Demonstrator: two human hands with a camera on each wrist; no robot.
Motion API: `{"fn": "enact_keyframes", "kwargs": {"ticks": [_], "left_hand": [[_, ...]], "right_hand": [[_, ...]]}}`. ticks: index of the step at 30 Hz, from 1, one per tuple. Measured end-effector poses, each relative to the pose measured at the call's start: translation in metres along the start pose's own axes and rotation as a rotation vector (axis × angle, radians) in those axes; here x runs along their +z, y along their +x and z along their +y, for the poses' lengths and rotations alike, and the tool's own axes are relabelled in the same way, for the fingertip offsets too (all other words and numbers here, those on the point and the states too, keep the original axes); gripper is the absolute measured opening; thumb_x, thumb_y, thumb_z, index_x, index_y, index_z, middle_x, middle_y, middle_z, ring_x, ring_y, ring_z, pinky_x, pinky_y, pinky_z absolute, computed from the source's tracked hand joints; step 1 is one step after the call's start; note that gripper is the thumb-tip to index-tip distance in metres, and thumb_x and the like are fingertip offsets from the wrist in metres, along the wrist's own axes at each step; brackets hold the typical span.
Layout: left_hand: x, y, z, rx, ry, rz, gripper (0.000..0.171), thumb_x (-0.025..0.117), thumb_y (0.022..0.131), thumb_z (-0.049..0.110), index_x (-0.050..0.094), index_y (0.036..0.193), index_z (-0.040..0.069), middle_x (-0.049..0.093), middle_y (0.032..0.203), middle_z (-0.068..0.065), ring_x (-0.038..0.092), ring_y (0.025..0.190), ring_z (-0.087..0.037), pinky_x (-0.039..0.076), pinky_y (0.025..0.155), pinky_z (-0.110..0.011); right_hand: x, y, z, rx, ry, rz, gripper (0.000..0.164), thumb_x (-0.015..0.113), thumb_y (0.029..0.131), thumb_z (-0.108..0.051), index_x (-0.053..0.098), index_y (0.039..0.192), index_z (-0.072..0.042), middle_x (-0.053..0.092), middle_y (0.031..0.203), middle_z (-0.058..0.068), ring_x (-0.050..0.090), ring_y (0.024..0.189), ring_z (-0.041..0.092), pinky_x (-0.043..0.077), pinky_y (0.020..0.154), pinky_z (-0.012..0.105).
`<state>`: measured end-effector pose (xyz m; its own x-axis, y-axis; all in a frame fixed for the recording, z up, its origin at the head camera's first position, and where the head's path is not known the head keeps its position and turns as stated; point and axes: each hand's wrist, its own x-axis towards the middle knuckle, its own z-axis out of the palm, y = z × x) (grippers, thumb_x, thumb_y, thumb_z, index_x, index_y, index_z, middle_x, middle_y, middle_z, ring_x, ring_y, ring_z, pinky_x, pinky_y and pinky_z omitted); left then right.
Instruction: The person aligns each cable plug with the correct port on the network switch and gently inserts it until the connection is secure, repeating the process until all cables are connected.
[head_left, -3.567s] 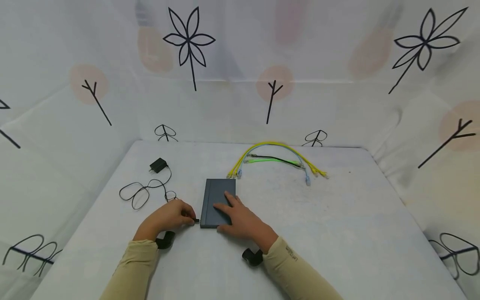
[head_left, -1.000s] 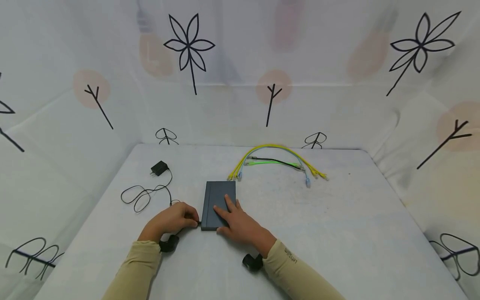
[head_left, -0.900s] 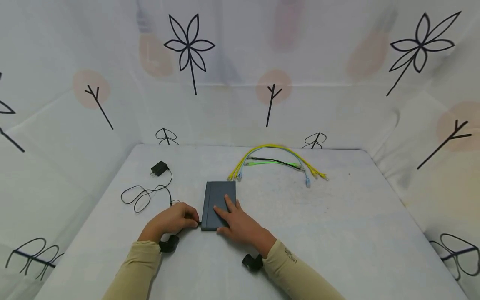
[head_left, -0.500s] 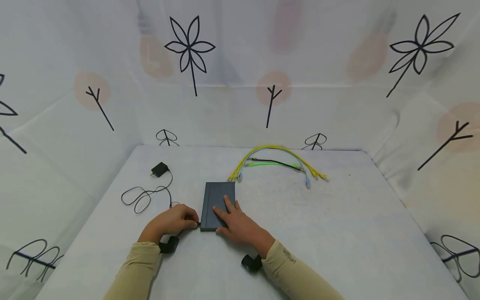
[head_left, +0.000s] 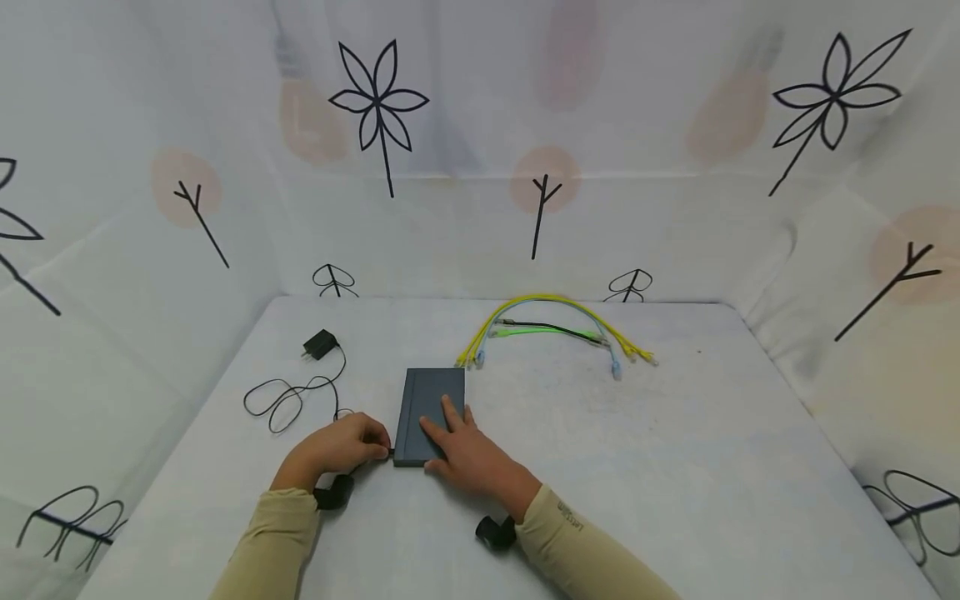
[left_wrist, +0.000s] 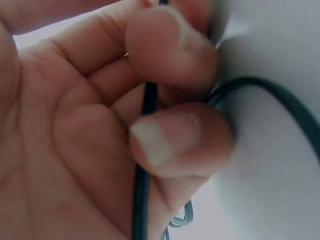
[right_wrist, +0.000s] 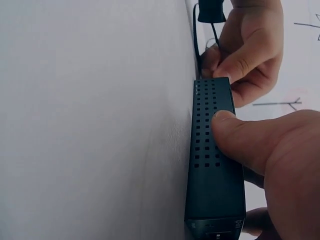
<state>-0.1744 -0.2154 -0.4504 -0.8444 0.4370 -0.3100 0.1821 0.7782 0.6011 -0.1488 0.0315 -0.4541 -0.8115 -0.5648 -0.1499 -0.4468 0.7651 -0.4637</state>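
Note:
A dark grey, flat network switch (head_left: 427,408) lies on the white table. In the right wrist view its side wall shows rows of vent holes. My right hand (head_left: 474,457) rests spread on its top, with the thumb (right_wrist: 235,135) against the vented side. At its left side, my left hand (head_left: 341,450) pinches the black power cable (left_wrist: 141,200) by its plug end, right at the switch's edge. The fingers hide most of the plug. From there the cable runs back in loops to a black power adapter (head_left: 321,344).
Several network cables lie behind the switch: yellow ones (head_left: 540,297), a light blue one (head_left: 617,368), a green one (head_left: 543,331) and a black one (head_left: 555,325). Printed white cloth (head_left: 465,225) rises around the table's back and sides.
A gap with the plug's tip showing stood between plug and switch at first; now the plug sits against the switch's edge. Lately both hands and the switch have shifted slightly left.

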Motion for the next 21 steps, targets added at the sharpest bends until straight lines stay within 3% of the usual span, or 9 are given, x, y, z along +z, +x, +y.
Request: {"fn": "enact_keyframes", "kwargs": {"ticks": [11,21], "left_hand": [[-0.005,-0.001,-0.001,-0.001,0.013,0.053,0.009,0.063,0.089,0.014,0.072,0.091,0.017,0.067,0.087,0.005,0.055,0.076,-0.012,0.046,0.067,-0.03],[-0.008,-0.004,-0.012,-0.014,0.037,0.083,0.008,0.065,0.086,0.013,0.071,0.09,0.014,0.068,0.086,0.004,0.055,0.076,-0.011,0.046,0.068,-0.03]], "right_hand": [[0.003,0.008,-0.002,0.012,-0.022,0.022,0.064,0.052,0.098,-0.047,0.03,0.154,-0.026,0.006,0.163,0.017,0.016,0.142,0.055,0.04,0.107,0.052],[0.01,0.022,-0.005,0.005,-0.019,0.021,0.065,0.052,0.097,-0.049,0.03,0.153,-0.028,0.007,0.163,0.016,0.018,0.142,0.055,0.041,0.107,0.051]]}}
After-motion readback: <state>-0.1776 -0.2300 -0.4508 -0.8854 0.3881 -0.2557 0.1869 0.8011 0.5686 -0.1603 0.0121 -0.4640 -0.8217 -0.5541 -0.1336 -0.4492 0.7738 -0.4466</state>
